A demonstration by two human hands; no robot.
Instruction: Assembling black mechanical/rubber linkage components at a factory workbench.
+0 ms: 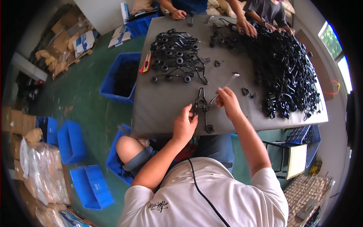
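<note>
Near the front edge of the table, my left hand (185, 126) is closed at the left side of a black bent-wire frame (201, 99), thumb and fingers against it. The frame has a round black roller (210, 129) at its near end. Just right of it, my right hand (228, 101) is closed around a thin metal tool (213, 100). One end of this tool points at the frame; a pale tip (236, 75) beyond my fingers seems to be its other end. Small black clip-like parts (245, 91) lie to the right of my right hand.
Black wire frames with rollers (176, 56) are stacked at the table's left, beside a red cutter knife (145, 62). A large heap of black parts (289, 72) covers the right side. Two other people's hands (246, 27) work at the far edge. Blue bins (113, 81) stand left.
</note>
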